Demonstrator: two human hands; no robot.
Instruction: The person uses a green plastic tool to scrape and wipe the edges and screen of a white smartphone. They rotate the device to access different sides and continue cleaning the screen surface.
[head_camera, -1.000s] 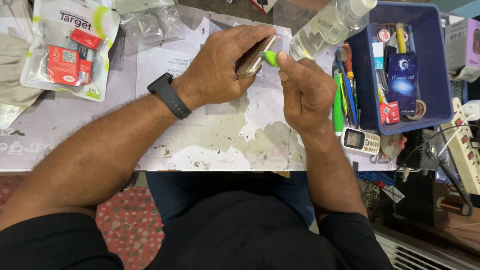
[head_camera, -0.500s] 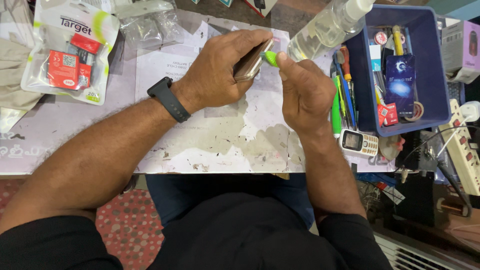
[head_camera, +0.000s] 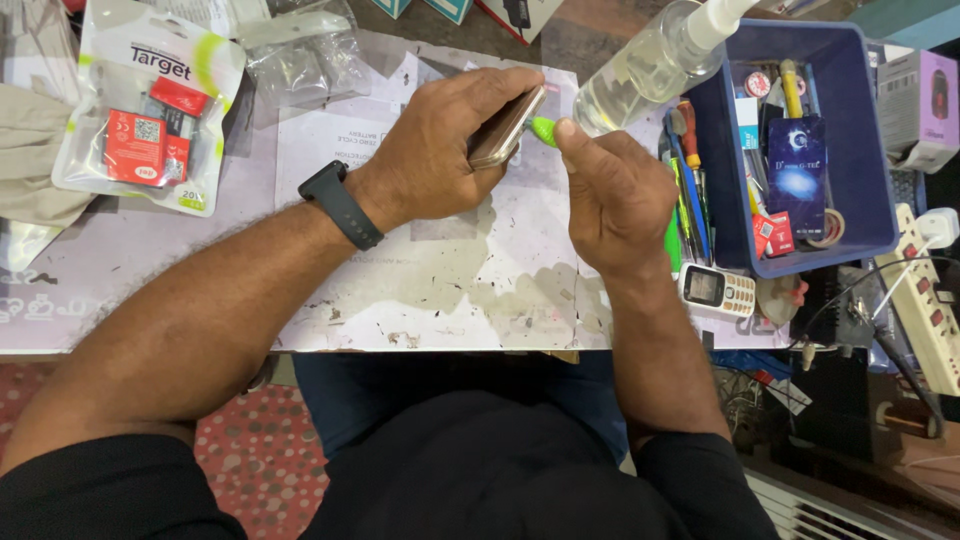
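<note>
The right hand (head_camera: 610, 195) pinches a small green pry tool (head_camera: 543, 130) — its tip set against the edge of a gold phone (head_camera: 505, 128) just left of it. The left hand (head_camera: 445, 150) is wrapped round that phone, tilting it edge-up, seemingly to steady the seam. Beyond the right hand lies a clear spray bottle (head_camera: 650, 65) beside a blue bin (head_camera: 860, 130) of tools.

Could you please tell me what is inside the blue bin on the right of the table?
The blue bin holds screwdrivers, a dark blue card, small red packets and a tape roll; whatever lies beneath them is covered.
</note>
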